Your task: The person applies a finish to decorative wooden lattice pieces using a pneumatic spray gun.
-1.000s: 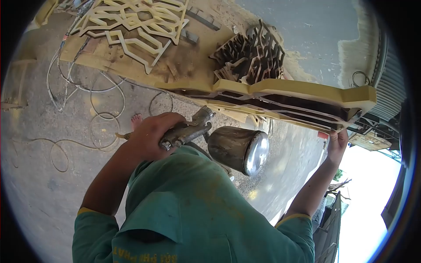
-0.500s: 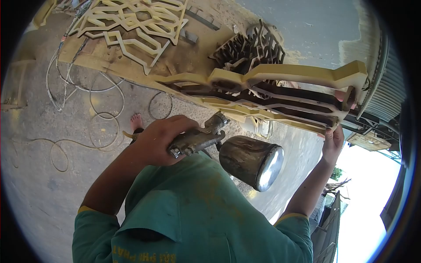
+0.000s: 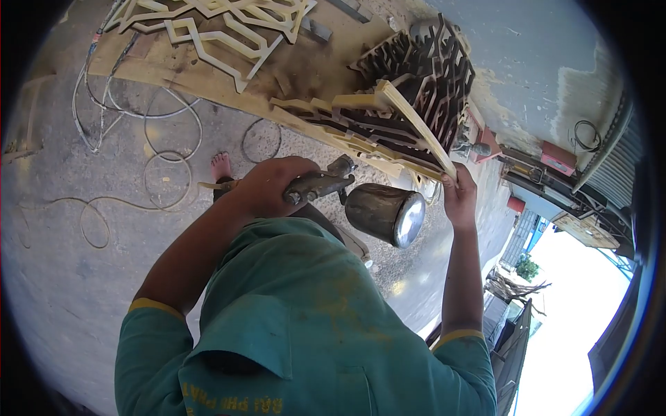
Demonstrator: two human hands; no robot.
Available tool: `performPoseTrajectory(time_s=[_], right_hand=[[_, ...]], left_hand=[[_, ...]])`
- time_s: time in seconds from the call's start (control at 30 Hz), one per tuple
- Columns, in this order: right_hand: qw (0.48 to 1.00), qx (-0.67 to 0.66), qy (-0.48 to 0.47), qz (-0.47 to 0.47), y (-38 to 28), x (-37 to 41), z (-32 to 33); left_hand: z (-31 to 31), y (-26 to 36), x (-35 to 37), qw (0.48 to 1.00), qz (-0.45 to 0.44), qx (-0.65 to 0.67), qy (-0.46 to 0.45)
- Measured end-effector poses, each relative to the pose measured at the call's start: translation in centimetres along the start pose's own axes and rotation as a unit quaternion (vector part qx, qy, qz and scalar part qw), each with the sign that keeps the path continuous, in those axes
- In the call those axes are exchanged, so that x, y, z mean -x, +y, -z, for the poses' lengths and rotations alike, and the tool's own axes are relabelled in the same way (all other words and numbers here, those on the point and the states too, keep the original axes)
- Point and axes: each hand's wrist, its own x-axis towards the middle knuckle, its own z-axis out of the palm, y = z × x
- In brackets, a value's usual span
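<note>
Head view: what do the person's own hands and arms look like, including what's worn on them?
The left hand and right hand are ungloved, with no watch visible on either wrist. Both forearms are bare below short teal-green sleeves edged with a yellow band. The matching shirt carries yellow lettering.

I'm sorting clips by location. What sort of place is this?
It looks like a workshop, probably for spray finishing: there is a spray gun with a metal cup, a yellowish cut-out panel, and darker lattice pieces piled behind it.
</note>
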Motion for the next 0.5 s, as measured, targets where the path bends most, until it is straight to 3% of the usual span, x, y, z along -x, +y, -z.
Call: performPoseTrajectory(time_s=[0.13, 0.5], right_hand=[[0.997, -0.077, 0.011, -0.025, 1.3, -0.4, -0.5], [0.997, -0.059, 0.022, -0.044, 0.9, -0.2, -0.8]], left_hand=[[-0.6, -1.3, -1.0, 1.000, -0.005, 0.020, 0.006], [-1.4, -3.8, -2.2, 0.999, 0.036, -0.005, 0.002]])
